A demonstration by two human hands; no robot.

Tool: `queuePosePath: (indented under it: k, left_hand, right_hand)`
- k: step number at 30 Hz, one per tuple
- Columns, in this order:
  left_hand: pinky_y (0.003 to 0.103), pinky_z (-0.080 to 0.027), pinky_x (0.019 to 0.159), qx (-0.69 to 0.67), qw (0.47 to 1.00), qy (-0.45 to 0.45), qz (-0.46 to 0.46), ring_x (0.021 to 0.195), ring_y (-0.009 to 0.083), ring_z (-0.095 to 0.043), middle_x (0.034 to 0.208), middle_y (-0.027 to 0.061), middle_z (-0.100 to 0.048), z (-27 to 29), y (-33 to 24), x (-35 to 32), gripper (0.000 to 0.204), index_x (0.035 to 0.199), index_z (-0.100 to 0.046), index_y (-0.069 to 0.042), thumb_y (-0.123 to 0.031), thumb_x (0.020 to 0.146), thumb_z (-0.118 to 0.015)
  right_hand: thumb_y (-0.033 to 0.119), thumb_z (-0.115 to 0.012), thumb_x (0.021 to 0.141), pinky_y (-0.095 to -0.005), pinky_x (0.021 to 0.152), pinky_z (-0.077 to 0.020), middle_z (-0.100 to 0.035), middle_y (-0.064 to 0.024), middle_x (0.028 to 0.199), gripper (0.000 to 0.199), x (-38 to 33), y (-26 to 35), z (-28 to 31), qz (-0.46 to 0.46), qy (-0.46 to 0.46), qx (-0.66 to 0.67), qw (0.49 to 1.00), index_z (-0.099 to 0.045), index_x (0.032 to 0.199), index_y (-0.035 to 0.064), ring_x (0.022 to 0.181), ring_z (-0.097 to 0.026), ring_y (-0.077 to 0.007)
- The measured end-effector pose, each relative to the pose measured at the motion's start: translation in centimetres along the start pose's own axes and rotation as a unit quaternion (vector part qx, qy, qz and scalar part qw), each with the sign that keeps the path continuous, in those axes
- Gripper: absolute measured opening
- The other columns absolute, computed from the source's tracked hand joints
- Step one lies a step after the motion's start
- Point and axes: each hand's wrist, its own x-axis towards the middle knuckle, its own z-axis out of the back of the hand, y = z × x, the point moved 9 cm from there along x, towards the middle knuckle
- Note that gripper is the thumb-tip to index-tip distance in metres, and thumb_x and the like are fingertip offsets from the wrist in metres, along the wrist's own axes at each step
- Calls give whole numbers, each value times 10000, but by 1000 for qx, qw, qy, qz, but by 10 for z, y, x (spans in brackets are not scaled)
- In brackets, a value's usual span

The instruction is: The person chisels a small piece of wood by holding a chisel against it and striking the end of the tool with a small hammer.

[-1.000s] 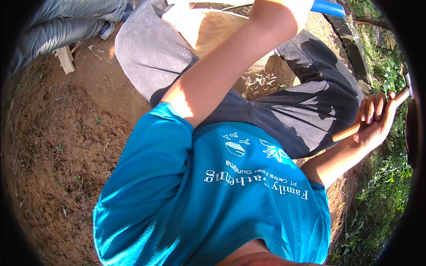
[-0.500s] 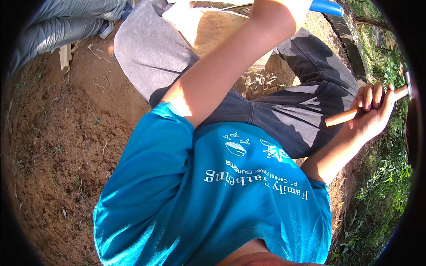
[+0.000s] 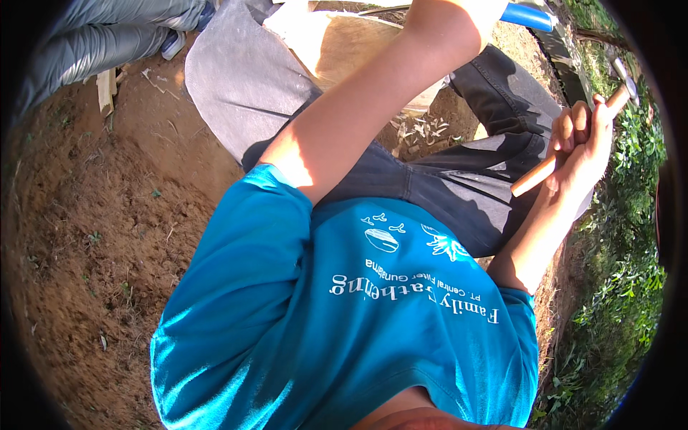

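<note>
My right hand (image 3: 582,147) is wrapped round the wooden handle of a hammer (image 3: 534,177), raised over my right knee. Its metal head points up and to the right, beside the greenery. My left arm reaches across to the top edge, where the wrist and back of my left hand (image 3: 459,25) show; its fingers are out of sight. Just right of it sticks out a blue cylindrical thing (image 3: 527,16), perhaps a handle, though whether the hand grips it is hidden. A pale block of wood (image 3: 351,54) lies between my legs, partly behind the left forearm.
Wood shavings (image 3: 426,132) are scattered on the soil below the block. Another person's trousered legs (image 3: 107,46) are at the upper left, near a split wood piece (image 3: 106,93). Green plants (image 3: 631,244) grow along the right side. Brown bare earth (image 3: 107,236) spreads on the left.
My right hand has moved left and upward with the hammer, bringing its head further into view. My left arm has barely shifted.
</note>
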Motion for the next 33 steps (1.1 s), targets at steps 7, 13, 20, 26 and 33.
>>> queuePosePath:
  k: [7,13,20,26,33]
  left_hand:
    - [467,-532,677,-16,1000,-10,3,746,357,-662,833,201,-679,-3,5,-4,167,921,-684,-38,-124,882,-546]
    - [462,-529,712,-27,999,-21,20,781,369,-659,853,211,-677,-6,13,-6,172,922,-685,-40,-135,883,-547]
    - [454,-529,706,38,999,-25,-7,776,367,-656,828,202,-665,9,6,17,155,916,-672,-42,-141,874,-560]
    - [453,-530,701,35,998,-53,4,766,361,-658,813,196,-662,20,9,14,151,916,-668,-44,-143,874,-561]
    - [452,-532,696,31,997,-72,11,753,354,-659,794,189,-659,24,12,16,147,917,-663,-46,-144,875,-562]
  right_hand:
    - [337,-587,1006,-217,455,-330,-481,18,719,342,4,-12,3,-32,17,-48,998,-541,1172,42,557,-442,-64]
    - [354,-617,995,-209,423,-301,-498,29,697,360,-3,-37,-17,-89,108,-118,983,-575,1160,37,502,-414,-45]
    - [272,-574,1022,-195,402,-299,-361,47,648,241,-2,-3,-1,-51,34,3,998,-548,1145,66,466,-318,-50]
    - [336,-606,999,-203,389,-302,-387,45,652,355,0,-7,2,-53,37,10,998,-546,1182,38,443,-363,-52]
    - [331,-605,1002,-200,394,-303,-392,41,652,337,-4,-12,-5,-68,56,-1,996,-546,1182,51,441,-368,-54]
